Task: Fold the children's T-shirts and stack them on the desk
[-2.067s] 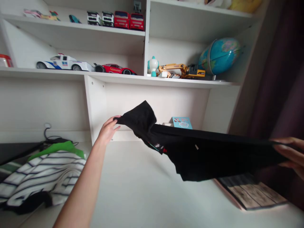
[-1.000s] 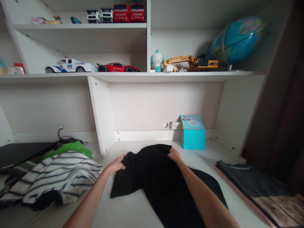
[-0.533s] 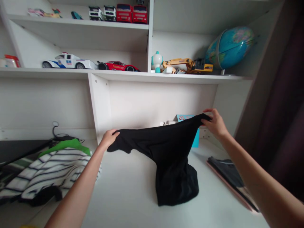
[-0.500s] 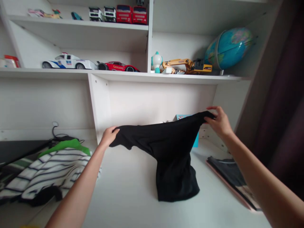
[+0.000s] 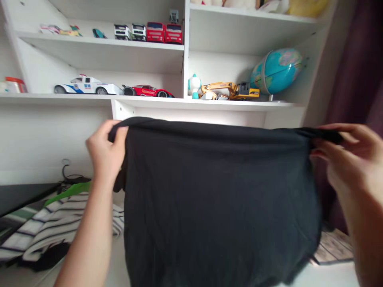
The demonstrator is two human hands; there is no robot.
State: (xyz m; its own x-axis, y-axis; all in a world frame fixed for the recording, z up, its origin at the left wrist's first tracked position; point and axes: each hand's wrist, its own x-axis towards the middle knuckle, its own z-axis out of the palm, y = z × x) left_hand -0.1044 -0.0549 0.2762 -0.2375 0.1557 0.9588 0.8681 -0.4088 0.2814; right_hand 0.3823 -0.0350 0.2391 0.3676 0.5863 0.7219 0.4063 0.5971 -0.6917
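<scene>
A black garment [image 5: 221, 199], seemingly a shirt, hangs spread out in front of me and fills the lower middle of the head view. Its top edge is stretched nearly level between my two hands. My left hand [image 5: 107, 147] is closed on the upper left corner, thumb over the cloth. At the upper right corner my right hand [image 5: 353, 151] pinches bunched cloth; it is slightly blurred. The garment's lower edge mostly runs out of the frame, and it hides much of the white desk [image 5: 116, 263] behind it.
A pile with a striped garment [image 5: 62, 223] and a green one [image 5: 68, 192] lies at the left. Folded clothes [image 5: 336, 247] lie at the right, partly hidden. Above, white shelves [image 5: 149, 103] hold a police car [image 5: 86, 85], a red car [image 5: 146, 91], a toy excavator [image 5: 233, 91] and a globe [image 5: 278, 71].
Both hands have lifted the black garment nearer and spread it wide, so its bunched body now hangs as a broad sheet. The left hand moved up and left, the right hand further right.
</scene>
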